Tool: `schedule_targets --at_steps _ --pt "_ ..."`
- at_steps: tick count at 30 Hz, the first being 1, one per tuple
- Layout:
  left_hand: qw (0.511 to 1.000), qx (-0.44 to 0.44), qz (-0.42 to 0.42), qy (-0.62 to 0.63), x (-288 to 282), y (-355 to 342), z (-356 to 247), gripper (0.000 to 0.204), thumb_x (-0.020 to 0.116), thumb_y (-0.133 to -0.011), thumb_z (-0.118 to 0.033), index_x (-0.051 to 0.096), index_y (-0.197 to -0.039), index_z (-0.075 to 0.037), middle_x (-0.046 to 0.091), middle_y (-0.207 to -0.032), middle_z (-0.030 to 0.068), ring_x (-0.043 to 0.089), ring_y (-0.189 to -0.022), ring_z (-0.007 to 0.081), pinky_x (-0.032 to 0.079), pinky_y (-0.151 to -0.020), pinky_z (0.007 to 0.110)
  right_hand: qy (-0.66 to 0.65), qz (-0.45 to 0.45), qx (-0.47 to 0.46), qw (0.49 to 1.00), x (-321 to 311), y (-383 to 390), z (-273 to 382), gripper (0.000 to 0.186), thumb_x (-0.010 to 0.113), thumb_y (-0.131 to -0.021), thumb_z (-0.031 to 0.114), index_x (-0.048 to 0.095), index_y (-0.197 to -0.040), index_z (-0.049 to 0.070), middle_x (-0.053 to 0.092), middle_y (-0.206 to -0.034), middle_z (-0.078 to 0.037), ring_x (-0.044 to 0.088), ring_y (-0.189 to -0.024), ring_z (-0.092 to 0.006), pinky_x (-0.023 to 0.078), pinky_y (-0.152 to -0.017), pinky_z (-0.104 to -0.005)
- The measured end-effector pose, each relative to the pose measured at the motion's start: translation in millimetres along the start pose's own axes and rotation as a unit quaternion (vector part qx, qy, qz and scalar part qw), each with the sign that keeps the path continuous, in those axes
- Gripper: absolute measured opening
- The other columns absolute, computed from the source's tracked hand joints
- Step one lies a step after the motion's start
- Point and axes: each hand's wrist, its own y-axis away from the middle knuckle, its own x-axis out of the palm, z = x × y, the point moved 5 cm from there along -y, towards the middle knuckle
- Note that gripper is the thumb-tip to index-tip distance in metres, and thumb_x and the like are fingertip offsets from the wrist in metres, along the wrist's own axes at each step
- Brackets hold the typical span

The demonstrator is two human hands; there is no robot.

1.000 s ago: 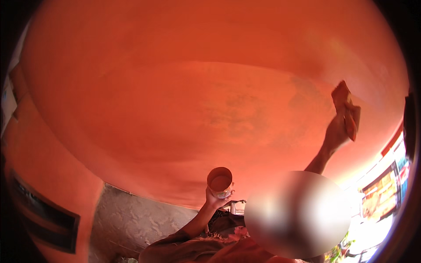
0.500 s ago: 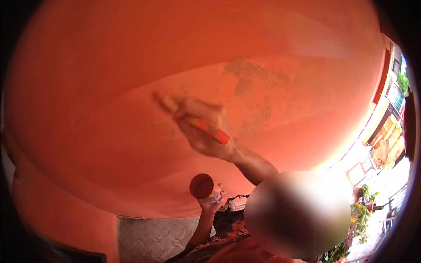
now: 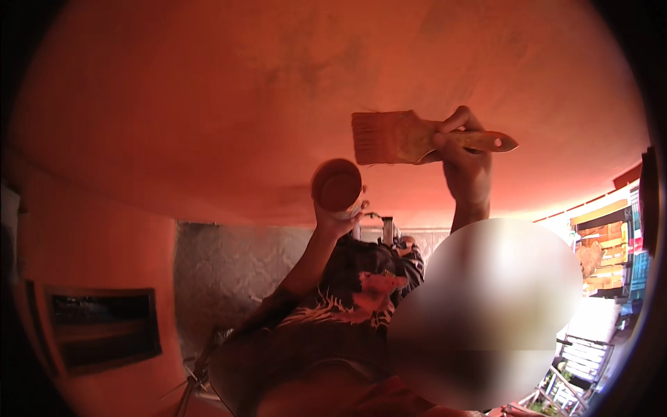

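Note:
My left hand (image 3: 333,221) grips a paint cup (image 3: 337,184) from below; its round opening shows orange-brown contents or lining. To the upper right of the cup, my right hand (image 3: 465,163) has its fingers wrapped round the handle of a wide paintbrush (image 3: 389,137), held crosswise with the orange-coated bristles pointing left, a short way from the cup's rim. Behind both hands spreads a large orange painted surface (image 3: 229,118) with faint dark, blotchy patches near the upper middle; whether the bristles touch it I cannot tell.
An orange wall (image 3: 111,243) at left has a dark framed opening (image 3: 104,326). A grey mottled surface (image 3: 229,257) and a metal frame, perhaps a ladder (image 3: 388,226), lie beyond my body. Bright wooden slats (image 3: 603,257) and railings show at right. A blurred disc hides the lower right.
My right hand swept from the far right to the middle, then back rightward, turning the brush crosswise. The cup sits higher in the picture, and the view has shifted.

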Motion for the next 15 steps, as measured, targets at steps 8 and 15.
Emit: schedule_targets --at_steps 8,15 --pt "0.999 -0.009 -0.002 -0.050 63.3 3.1 34.2 0.073 0.036 -0.097 -0.066 0.048 -0.141 -0.009 0.063 -0.124 0.0196 0.068 -0.089 0.0376 0.054 -0.050 0.037 0.035 -0.002 0.052 0.998 -0.2 11.9 35.0 0.009 0.061 -0.082 -0.010 0.054 -0.085 -0.004 0.066 -0.079 -0.016 0.069 -0.069 -0.0235 0.061 -0.065 -0.0334" --pt "1.000 -0.018 -0.014 -0.018 50.3 4.1 57.9 0.066 0.033 -0.100 -0.059 0.049 -0.141 -0.011 0.063 -0.126 0.0192 0.071 -0.089 0.0354 0.058 -0.050 0.040 0.302 0.178 0.013 0.936 4.4 24.8 38.1 0.016 0.071 -0.079 -0.007 0.074 -0.095 -0.007 0.068 -0.088 -0.010 0.071 -0.089 -0.0248 0.060 -0.078 -0.0364"
